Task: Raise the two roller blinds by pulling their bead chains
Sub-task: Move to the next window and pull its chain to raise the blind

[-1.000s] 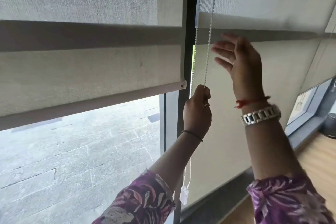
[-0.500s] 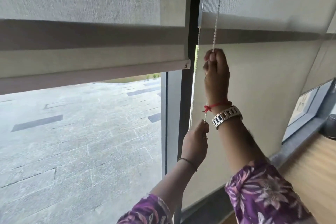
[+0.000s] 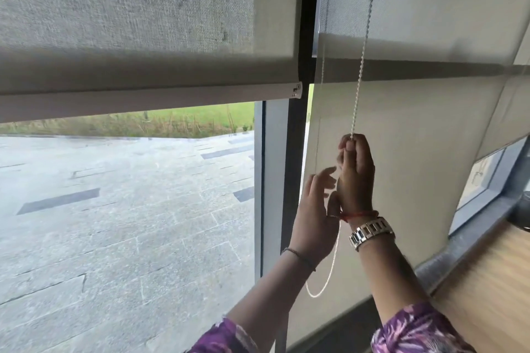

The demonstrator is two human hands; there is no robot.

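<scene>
While the bead chain (image 3: 358, 86) is gripped in the closed right hand (image 3: 355, 172), the left hand (image 3: 315, 215) is held open just beside it; the left roller blind (image 3: 129, 23) is partly raised.

left blind (image 3: 129, 8): grey weave, partly raised, bottom bar (image 3: 149, 99) about mid-pane, glass open below.
right blind (image 3: 415, 123): beige, fully down, reaching the sill.
chain (image 3: 358, 89): white beads, taut and near-vertical in front of right blind, beside the mullion; slack loop (image 3: 324, 286) hanging low.
grip: chain pinched in right fist; left palm open, off chain.
</scene>
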